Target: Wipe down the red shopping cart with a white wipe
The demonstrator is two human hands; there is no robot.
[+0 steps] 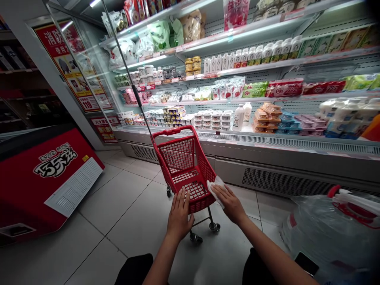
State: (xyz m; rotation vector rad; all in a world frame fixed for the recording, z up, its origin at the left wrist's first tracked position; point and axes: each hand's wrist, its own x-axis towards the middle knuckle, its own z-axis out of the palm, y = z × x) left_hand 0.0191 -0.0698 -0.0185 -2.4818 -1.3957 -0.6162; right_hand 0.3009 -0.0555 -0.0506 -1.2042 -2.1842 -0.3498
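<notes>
Well to the left of the red shopping cart [205,168] stands a red freezer [26,174]; from the left end of the cart's handle [172,131] a thin pole [137,95] rises and leans to the left; the left hand [179,209] is open, with long straight fingers, and appears to rest on the near rim of the cart without gripping; the cart is on the floor [130,225], directly ahead of both hands, and its long axis goes from this near rim away and slightly left, up to the handle; on the cart's right wall, close to the near corner, is the white cloth [219,181]; the right hand [228,200] holds it under flattened fingers, against this wall, so it is the nearer hand to the cloth; right of the cart, apart from it, stands a large clear container [314,221].
</notes>
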